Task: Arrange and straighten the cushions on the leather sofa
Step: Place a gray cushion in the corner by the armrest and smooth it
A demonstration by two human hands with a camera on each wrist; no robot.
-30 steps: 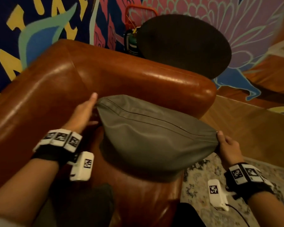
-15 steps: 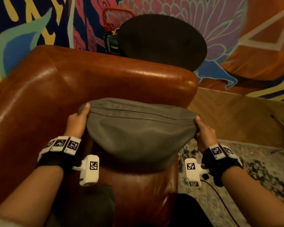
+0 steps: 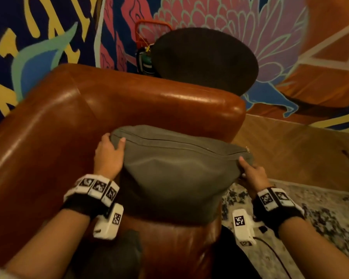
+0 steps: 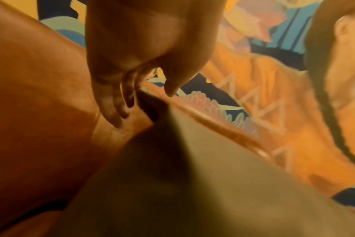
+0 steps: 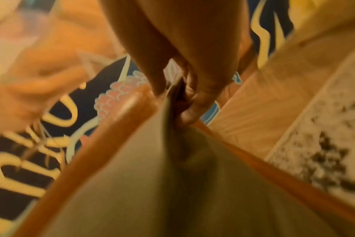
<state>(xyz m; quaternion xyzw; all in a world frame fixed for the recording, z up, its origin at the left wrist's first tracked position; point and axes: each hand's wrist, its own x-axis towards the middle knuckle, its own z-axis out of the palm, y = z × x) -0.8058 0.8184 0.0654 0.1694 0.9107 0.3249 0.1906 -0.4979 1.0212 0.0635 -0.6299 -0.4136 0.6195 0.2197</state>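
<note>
Head view: cushion (image 3: pixel 175 170) has shifted toward frame center against sofa (image 3: pixel 129 105); left hand (image 3: pixel 109 156) and right hand (image 3: pixel 252 174) each pinch 1 corner. Straightening continues.

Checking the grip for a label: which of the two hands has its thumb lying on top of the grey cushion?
The left hand: its thumb lies over the grey cushion's top corner; the right hand pinches the opposite corner.

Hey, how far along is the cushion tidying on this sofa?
Done: nothing visibly finished. In hand: the left hand and right hand grip the grey fabric cushion's top corners against the brown leather sofa's armrest. Left: releasing it; other cushions aren't visible.
</note>
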